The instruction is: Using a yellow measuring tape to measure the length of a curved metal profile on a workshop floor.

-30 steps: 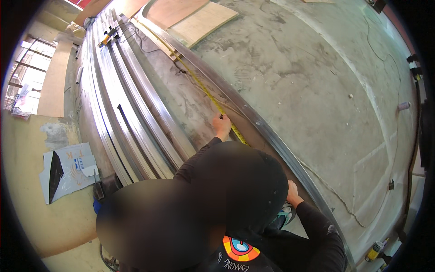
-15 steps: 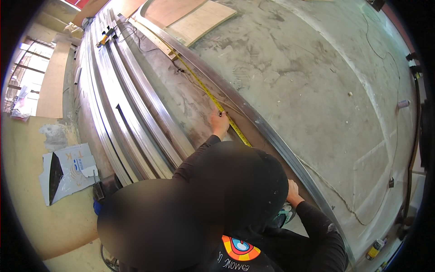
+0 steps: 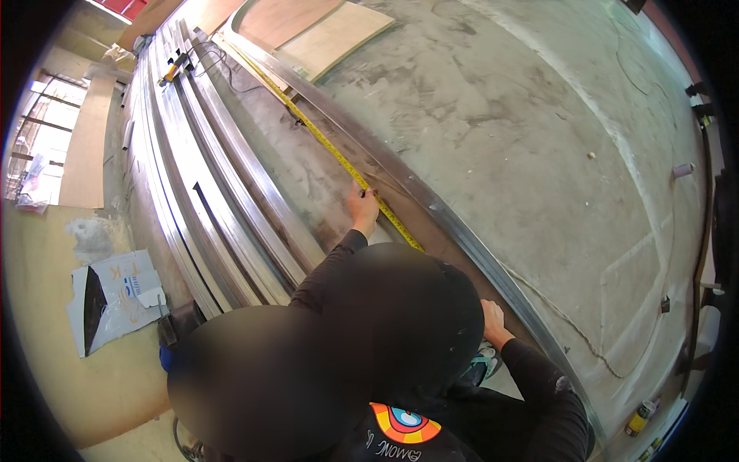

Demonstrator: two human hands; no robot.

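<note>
My left hand [image 3: 363,211] is closed, with its thumb and fingers pinching the yellow blade of a tape measure [image 3: 331,150]. The blade runs from the far left toward me, beside a long curved metal strip [image 3: 439,206] on the floor. Its near end passes out of sight behind a dark rounded shape [image 3: 416,308], which is blurred. On the near side of the strip, my right hand [image 3: 495,323] has its fingers curled. That same dark shape partly covers it, so whatever it holds is hidden.
Several long shiny metal profiles [image 3: 231,192] lie left of my left hand, with a yellow-and-black power tool [image 3: 173,69] on them. Wooden boards [image 3: 339,38] lie at the far end. A torn grey sheet [image 3: 119,300] is at the left, a yellow can [image 3: 640,418] at the lower right.
The whole view has shifted slightly. My left hand appears a little further left, still on the tape blade. More of the blade shows toward the far end. My right hand has barely moved.
</note>
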